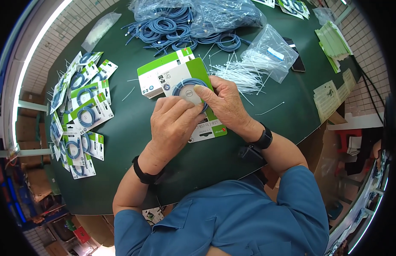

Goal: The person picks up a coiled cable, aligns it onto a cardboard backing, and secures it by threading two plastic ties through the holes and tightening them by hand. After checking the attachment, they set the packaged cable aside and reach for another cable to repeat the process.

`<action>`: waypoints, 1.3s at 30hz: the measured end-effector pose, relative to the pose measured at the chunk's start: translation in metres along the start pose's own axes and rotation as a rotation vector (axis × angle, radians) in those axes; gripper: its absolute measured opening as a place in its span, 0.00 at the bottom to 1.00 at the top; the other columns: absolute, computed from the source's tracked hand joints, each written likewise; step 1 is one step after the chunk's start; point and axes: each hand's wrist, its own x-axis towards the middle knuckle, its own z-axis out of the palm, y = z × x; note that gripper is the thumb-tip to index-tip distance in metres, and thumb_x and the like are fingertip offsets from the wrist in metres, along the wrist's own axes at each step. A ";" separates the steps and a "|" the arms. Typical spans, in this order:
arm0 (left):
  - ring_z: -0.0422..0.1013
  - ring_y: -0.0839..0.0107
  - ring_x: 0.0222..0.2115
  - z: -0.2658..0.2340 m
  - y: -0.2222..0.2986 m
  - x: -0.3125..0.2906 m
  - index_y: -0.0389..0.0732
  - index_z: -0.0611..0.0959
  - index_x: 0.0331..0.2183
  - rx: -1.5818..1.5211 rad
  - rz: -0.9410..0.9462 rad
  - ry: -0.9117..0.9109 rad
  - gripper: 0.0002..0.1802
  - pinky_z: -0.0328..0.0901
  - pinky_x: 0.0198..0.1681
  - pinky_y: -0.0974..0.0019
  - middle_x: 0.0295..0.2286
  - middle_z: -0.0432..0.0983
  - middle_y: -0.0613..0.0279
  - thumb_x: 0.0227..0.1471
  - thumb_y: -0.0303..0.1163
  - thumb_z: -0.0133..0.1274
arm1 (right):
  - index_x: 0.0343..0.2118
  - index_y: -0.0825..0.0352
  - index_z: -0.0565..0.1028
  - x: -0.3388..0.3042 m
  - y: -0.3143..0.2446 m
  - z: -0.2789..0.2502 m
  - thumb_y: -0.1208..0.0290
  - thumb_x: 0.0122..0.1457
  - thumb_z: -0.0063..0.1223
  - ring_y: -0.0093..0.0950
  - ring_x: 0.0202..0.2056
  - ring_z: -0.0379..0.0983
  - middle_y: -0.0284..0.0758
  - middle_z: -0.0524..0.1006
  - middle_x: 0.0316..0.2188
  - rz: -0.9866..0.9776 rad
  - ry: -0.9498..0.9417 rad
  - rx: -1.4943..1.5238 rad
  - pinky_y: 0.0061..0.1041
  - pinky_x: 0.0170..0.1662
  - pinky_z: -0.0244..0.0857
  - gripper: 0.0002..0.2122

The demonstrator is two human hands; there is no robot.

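Over the near middle of the table I hold a green and white backing card (pixel 197 67) with a coiled blue cable (pixel 180 86) lying on its front. My right hand (pixel 228 102) grips the card by its right side, thumb pressed on the coil. At the coil's lower left, my left hand (pixel 174 121) is closed, its fingertips bent in against the cable; what they pinch is hidden. Behind the card stands a stack of green and white cards (pixel 149 77). White cable ties (pixel 236 74) lie in a loose heap just beyond my right hand.
Several carded cables (pixel 87 115) pile up at the left of the green table (pixel 134 123). Blue cables (pixel 164 32) and a clear plastic bag (pixel 228 17) fill the far side. A bag of ties (pixel 270 53), a dark phone (pixel 298 64) and paper sheets (pixel 330 100) lie right.
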 end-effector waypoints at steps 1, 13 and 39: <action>0.74 0.63 0.37 0.000 -0.001 0.001 0.41 0.86 0.35 -0.007 0.021 0.036 0.14 0.66 0.41 0.59 0.33 0.77 0.64 0.43 0.26 0.69 | 0.44 0.72 0.81 0.000 -0.001 -0.001 0.64 0.71 0.57 0.11 0.33 0.71 0.28 0.81 0.32 -0.004 -0.002 0.001 0.17 0.35 0.69 0.13; 0.74 0.75 0.38 -0.023 0.008 -0.039 0.36 0.77 0.50 -0.790 -0.780 0.017 0.22 0.71 0.38 0.70 0.42 0.78 0.59 0.55 0.26 0.65 | 0.45 0.72 0.79 0.000 -0.008 -0.004 0.67 0.72 0.53 0.12 0.31 0.71 0.27 0.80 0.34 0.031 0.046 -0.018 0.16 0.34 0.66 0.11; 0.80 0.71 0.34 -0.148 -0.113 -0.076 0.34 0.79 0.50 -1.240 -0.956 0.633 0.13 0.71 0.30 0.74 0.42 0.83 0.54 0.67 0.30 0.55 | 0.47 0.70 0.78 -0.005 0.000 -0.001 0.61 0.76 0.44 0.16 0.28 0.74 0.33 0.80 0.35 0.033 -0.104 0.075 0.14 0.27 0.65 0.16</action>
